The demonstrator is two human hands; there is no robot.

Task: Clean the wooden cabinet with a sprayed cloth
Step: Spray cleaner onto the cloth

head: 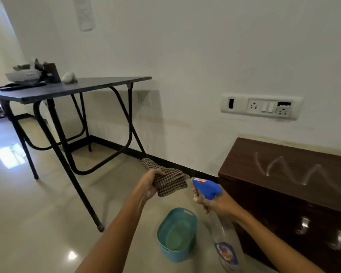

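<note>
Forearms, both bare, are reaching forward from the bottom edge and meeting above a glossy tiled floor [37,213]. The left hand [152,186] is lifting with the palm turned inward, its fingers curling round a folded brown checked cloth [170,184] and holding it in the air. The right hand [215,203] is gripping the neck of a clear spray bottle [224,243], fingers wrapping under its blue trigger head [206,187]. The nozzle is pointing left at the cloth and sitting just beside it, while the bottle's body is slanting down toward the viewer. The dark wooden cabinet [283,194] is standing to the right of both hands, against a white wall, and its top is showing a white zigzag smear [295,170]. A teal plastic tub [177,251] is sitting on the floor beneath the hands.
</note>
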